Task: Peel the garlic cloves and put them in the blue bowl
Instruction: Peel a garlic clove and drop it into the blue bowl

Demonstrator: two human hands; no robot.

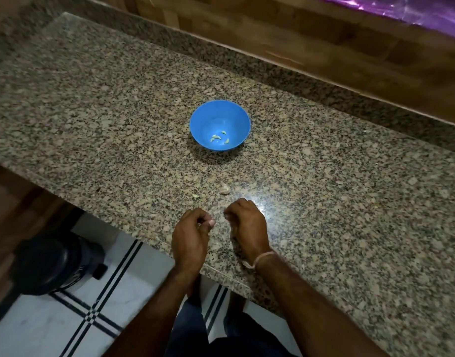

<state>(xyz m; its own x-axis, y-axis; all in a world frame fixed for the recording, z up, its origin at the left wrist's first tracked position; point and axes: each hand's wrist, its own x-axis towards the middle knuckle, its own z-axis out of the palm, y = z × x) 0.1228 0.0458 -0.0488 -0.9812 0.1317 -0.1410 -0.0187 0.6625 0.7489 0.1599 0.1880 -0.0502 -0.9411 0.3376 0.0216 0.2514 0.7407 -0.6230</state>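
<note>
Head-worn view, steeply down onto countertop

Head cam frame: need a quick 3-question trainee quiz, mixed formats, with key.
1. True or false: the blue bowl already holds a few peeled cloves.
2. Where does the pale garlic piece on the countertop lie? A) on the person's side of the bowl B) behind the bowl, by the wall C) at the counter's far left end
3. Fill in: the thread band sits on the ___ wrist.
Key: 1 true; 2 A; 3 right.
</note>
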